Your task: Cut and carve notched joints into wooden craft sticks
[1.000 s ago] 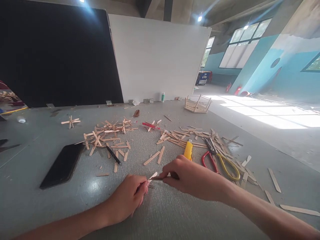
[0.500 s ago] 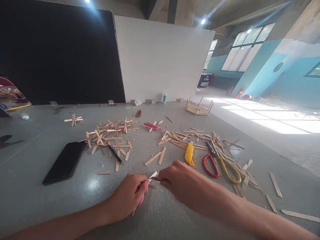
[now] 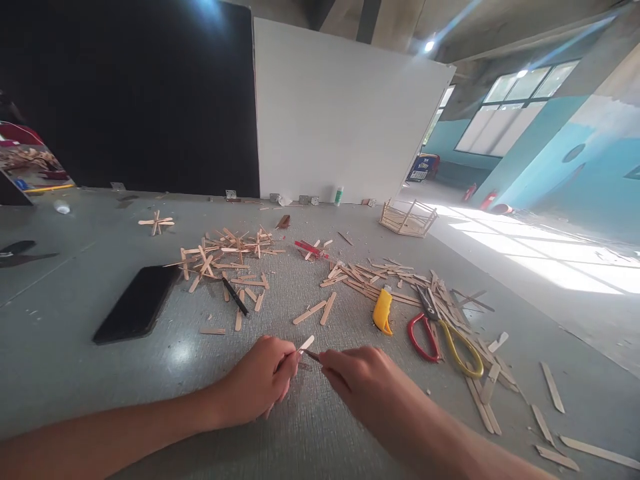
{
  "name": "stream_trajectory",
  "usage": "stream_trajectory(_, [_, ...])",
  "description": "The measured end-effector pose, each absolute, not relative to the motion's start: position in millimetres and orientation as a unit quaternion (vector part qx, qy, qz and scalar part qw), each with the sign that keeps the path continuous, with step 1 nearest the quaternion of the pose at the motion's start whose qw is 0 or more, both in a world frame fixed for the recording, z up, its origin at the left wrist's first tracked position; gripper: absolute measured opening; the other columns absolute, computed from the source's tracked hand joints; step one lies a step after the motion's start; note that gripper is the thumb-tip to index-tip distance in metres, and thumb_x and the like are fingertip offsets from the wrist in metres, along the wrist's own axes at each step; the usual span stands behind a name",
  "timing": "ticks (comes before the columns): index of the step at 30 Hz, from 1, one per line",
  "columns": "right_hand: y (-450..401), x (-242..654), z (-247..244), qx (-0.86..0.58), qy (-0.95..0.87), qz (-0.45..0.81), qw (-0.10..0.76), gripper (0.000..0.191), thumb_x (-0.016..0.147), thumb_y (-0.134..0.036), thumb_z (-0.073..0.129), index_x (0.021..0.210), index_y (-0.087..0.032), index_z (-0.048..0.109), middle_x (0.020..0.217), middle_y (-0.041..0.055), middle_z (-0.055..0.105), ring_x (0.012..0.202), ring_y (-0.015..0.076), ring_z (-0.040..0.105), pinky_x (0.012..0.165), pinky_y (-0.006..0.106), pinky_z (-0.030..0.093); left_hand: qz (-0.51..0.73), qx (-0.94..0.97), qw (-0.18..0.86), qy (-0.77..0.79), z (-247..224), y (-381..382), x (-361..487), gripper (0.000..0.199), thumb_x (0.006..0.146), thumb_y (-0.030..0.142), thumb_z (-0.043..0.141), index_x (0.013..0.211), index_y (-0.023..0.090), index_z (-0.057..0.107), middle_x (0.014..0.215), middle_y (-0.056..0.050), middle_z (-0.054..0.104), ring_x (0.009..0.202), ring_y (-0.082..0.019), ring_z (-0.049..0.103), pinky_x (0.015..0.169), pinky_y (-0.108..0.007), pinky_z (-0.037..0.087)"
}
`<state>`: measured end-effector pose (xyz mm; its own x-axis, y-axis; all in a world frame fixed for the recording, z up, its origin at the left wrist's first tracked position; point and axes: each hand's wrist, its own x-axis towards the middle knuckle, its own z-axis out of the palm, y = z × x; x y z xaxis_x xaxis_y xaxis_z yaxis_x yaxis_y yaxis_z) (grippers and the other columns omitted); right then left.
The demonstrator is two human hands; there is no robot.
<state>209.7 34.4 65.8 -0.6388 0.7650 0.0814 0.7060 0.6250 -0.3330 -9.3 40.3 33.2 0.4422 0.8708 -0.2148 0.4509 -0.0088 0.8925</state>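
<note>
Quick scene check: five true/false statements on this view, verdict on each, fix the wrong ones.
1. The left hand holds a pale wooden stick. True.
2. The right hand holds the yellow cutter. False: the cutter lies on the table; that hand holds a thin dark piece.
3. The scissors have one red and one yellow handle. True.
4. The black phone-like slab lies to the right of the scissors. False: it lies to their left.
5. A small bottle stands upright near the white panel. True.
</note>
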Motion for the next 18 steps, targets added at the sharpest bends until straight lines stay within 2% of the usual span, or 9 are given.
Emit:
stream_trajectory(2, [55.1, 204.1, 94.9, -0.424, -0.885, 0.183, 0.057, 0.028, 0.094, -0.007, 0.053, 0.078, -0.018, 0.074, 0.067, 0.0006, 0.063, 0.057, 0.0100, 0.054, 0.055, 0.024, 0.034, 0.203, 0.687, 0.505, 0.481, 33.7, 40.4, -10.0, 0.039, 0.101, 0.042, 0.037, 0.068, 0.022, 0.042, 0.048, 0.007, 0.045, 0.030, -0.007, 0.040, 0.032, -0.016, 0.028])
stream_trajectory(6, [84.9, 195.9, 133.4, -0.400, -0.890, 0.214, 0.041, 0.012, 0.085, -0.014, 0.070, 0.077, -0.020, 0.077, 0.074, 0.0008, 0.067, 0.073, 0.0127, 0.061, 0.061, 0.021, 0.040, 0.198, 0.690, 0.501, 0.483, 34.1, 40.2, -10.5, 0.040, 0.101, 0.043, 0.037, 0.067, 0.022, 0.040, 0.048, 0.007, 0.044, 0.030, -0.007, 0.040, 0.032, -0.015, 0.029])
stream_trajectory(9, [74.8, 196.1, 123.1, -0.421, -0.884, 0.199, 0.050, 0.017, 0.090, -0.013, 0.065, 0.079, -0.019, 0.076, 0.078, 0.0029, 0.066, 0.074, 0.0136, 0.061, 0.060, 0.022, 0.038, 0.197, 0.684, 0.503, 0.491, 33.6, 40.3, -9.9, 0.039, 0.100, 0.045, 0.038, 0.068, 0.022, 0.042, 0.048, 0.007, 0.046, 0.029, -0.007, 0.039, 0.030, -0.016, 0.028])
stream_trajectory(14, [33.0, 202.7, 80.8, -0.438, -0.880, 0.170, 0.072, 0.029, 0.097, -0.007, 0.048, 0.088, -0.017, 0.074, 0.068, 0.0008, 0.062, 0.057, 0.0100, 0.052, 0.055, 0.025, 0.032, 0.201, 0.675, 0.509, 0.495, 32.8, 41.3, -8.2, 0.041, 0.099, 0.049, 0.038, 0.068, 0.023, 0.043, 0.048, 0.007, 0.045, 0.028, -0.008, 0.038, 0.029, -0.017, 0.028])
stream_trajectory(18, [44.1, 200.6, 91.4, -0.431, -0.882, 0.182, 0.051, 0.029, 0.094, -0.004, 0.049, 0.088, -0.016, 0.075, 0.071, 0.0029, 0.066, 0.063, 0.0111, 0.056, 0.057, 0.024, 0.034, 0.202, 0.682, 0.501, 0.493, 30.8, 41.5, -8.3, 0.041, 0.099, 0.049, 0.038, 0.068, 0.022, 0.043, 0.049, 0.007, 0.047, 0.028, -0.007, 0.039, 0.028, -0.016, 0.025])
